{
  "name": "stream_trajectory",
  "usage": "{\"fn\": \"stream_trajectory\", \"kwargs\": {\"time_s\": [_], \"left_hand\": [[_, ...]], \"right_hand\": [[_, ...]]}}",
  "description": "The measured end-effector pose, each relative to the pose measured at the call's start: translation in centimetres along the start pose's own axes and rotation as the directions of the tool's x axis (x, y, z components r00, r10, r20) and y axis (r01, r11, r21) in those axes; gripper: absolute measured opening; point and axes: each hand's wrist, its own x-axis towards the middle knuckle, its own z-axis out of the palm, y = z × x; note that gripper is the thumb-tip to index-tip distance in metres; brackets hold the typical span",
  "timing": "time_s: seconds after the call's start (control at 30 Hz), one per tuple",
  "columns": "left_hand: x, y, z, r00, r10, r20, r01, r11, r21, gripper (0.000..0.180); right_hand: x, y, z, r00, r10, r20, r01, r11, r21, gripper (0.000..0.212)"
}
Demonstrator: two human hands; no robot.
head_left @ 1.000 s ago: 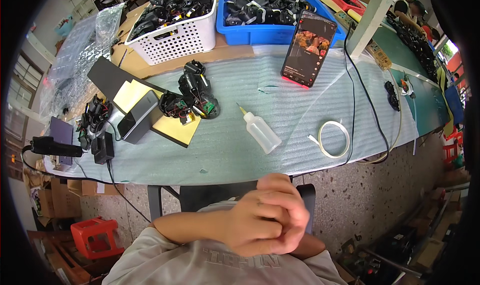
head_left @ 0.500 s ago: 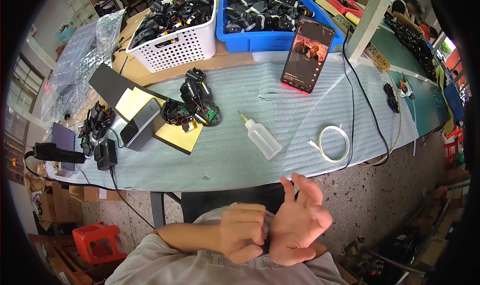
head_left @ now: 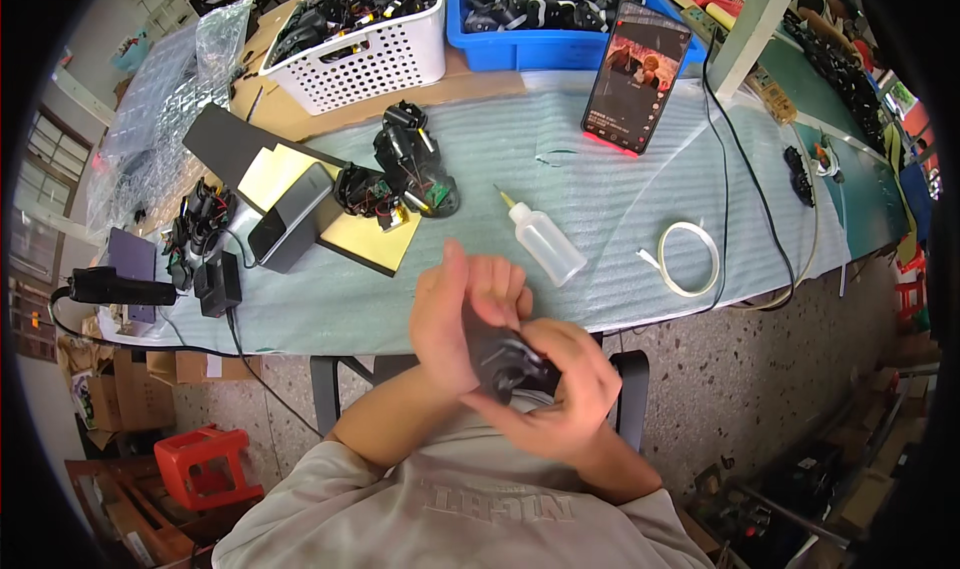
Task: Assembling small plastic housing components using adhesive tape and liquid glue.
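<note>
Black piece, long axis I can't read; right hand pinches it, left hand curls along its left, grip unclear.

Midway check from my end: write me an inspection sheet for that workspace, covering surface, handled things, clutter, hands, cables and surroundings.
Surface: table under a pale foam sheet, slightly wrinkled.
Handled things: dark part between the hands, blurred; details unreadable.
Clutter: squeeze bottle on its side, phone with lit screen, opened black parts showing wires, white basket and blue bin, both heaped.
Hands: right hand has its grip around the dark part; left hand is against it, grip unclear.
Cables: white cable coiled; black cable running along the right side.
Surroundings: red stool and cardboard boxes at lower left.
</note>
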Motion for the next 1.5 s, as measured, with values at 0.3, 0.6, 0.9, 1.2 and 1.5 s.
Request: {"fn": "stream_trajectory", "kwargs": {"time_s": [0.3, 0.6, 0.9, 1.2, 1.5], "left_hand": [[-0.4, 0.5, -1.3, 0.99, -0.043, 0.133, -0.062, 0.721, 0.69, 0.05], [0.4, 2.9, -3.8, 0.851, -0.437, 0.293, 0.3, 0.861, 0.411, 0.038], [-0.1, 2.0, -5.6, 0.783, 0.098, 0.614, -0.58, 0.471, 0.664, 0.056], [0.1, 3.6, -4.2, 0.82, 0.097, 0.564, -0.557, 0.366, 0.746, 0.051], [-0.6, 5.0, -3.8, 0.588, 0.144, 0.796, -0.807, 0.041, 0.589, 0.045]], "right_hand": [[0.9, 1.5, -1.6, 0.998, 0.051, 0.046, -0.053, 0.998, 0.038, 0.05], [4.1, 4.0, -2.9, 0.959, -0.152, 0.237, 0.101, 0.971, 0.215, 0.067], [1.4, 4.0, -2.3, 0.948, 0.215, 0.235, -0.302, 0.841, 0.449, 0.061], [1.7, 4.2, -1.3, 0.972, 0.148, 0.184, -0.22, 0.848, 0.482, 0.059], [2.3, 4.3, -1.5, 0.967, -0.032, 0.252, -0.08, 0.902, 0.423, 0.05]]}}
